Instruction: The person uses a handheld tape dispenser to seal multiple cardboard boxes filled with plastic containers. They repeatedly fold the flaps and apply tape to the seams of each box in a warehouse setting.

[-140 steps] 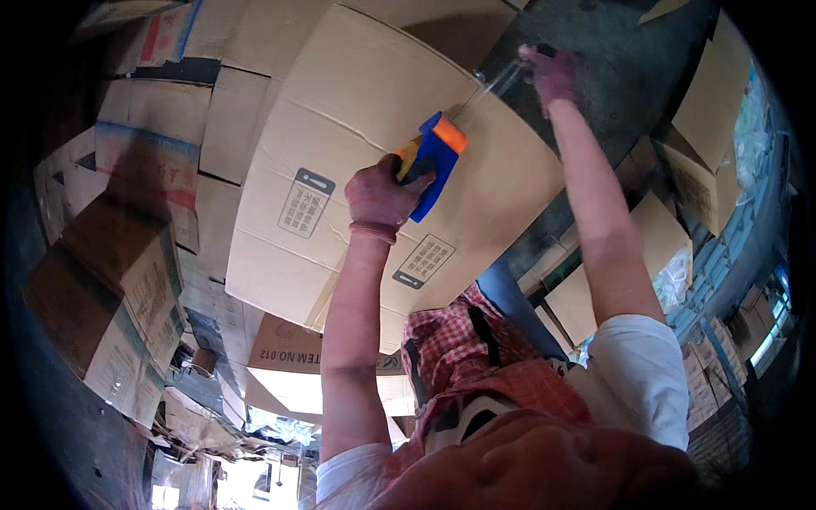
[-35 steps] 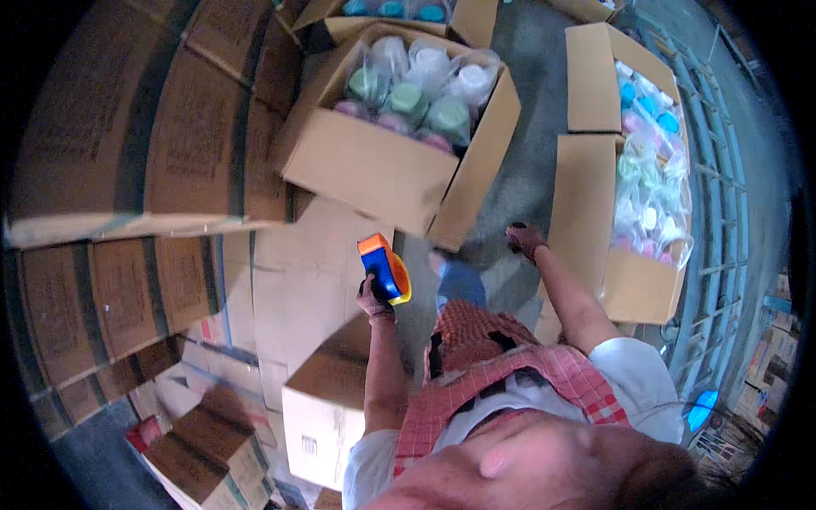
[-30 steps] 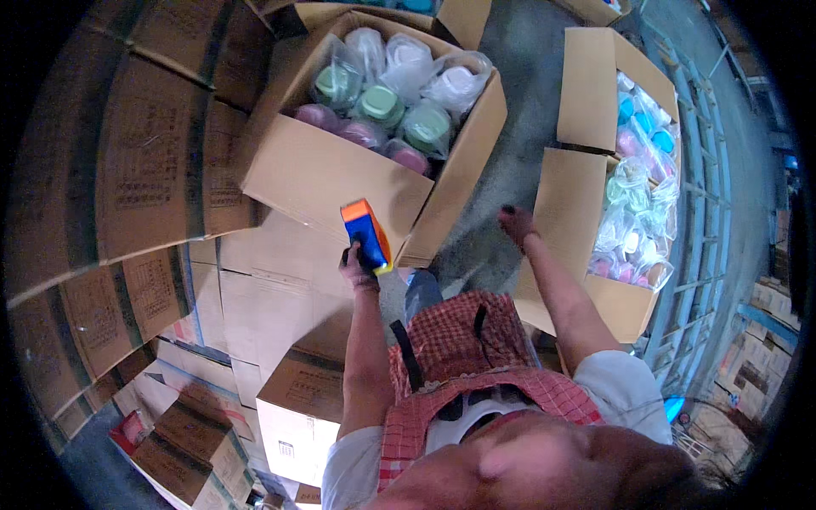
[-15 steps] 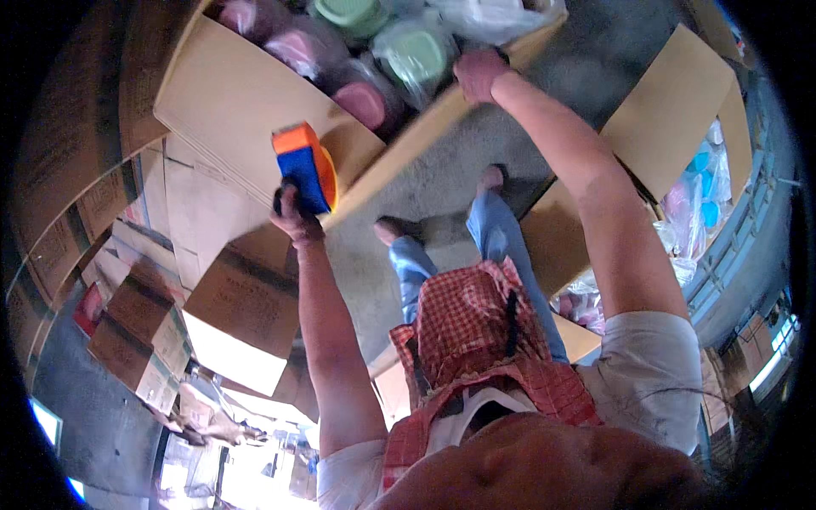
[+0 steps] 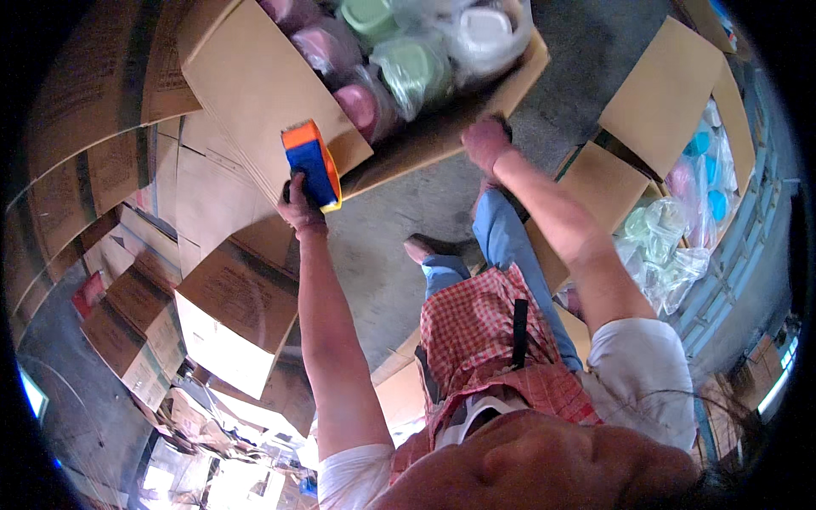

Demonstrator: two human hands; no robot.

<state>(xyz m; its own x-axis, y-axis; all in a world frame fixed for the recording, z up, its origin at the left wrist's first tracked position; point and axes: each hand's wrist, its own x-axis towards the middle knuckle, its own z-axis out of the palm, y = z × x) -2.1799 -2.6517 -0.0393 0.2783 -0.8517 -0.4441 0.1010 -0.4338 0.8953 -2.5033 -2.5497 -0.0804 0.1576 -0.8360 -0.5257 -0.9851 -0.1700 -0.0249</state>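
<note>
My left hand (image 5: 301, 208), in a dark-palmed glove, grips an orange and blue tape dispenser (image 5: 311, 166) with a yellow edge. The dispenser is over the left flap of a large open carton (image 5: 255, 76). My right hand (image 5: 487, 144), also gloved, is closed at the near flap (image 5: 433, 153) of that carton, fingers curled over its edge. Inside the carton sit several plastic-wrapped containers: a pink one (image 5: 355, 109), a green one (image 5: 412, 72) and a white one (image 5: 486, 32).
Another open carton (image 5: 671, 110) at the right holds bagged blue, pink and green items (image 5: 659, 234). Closed brown cartons (image 5: 238, 293) stand at the left, with tall stacked cartons (image 5: 81, 183) beyond. Grey concrete floor (image 5: 365, 280) lies around my feet. Blue metal bars (image 5: 735, 242) run along the right.
My right hand has come down and nearer, and the near flap sits lower at that end. The left hand still holds the tape dispenser. My feet have shifted in view.
</note>
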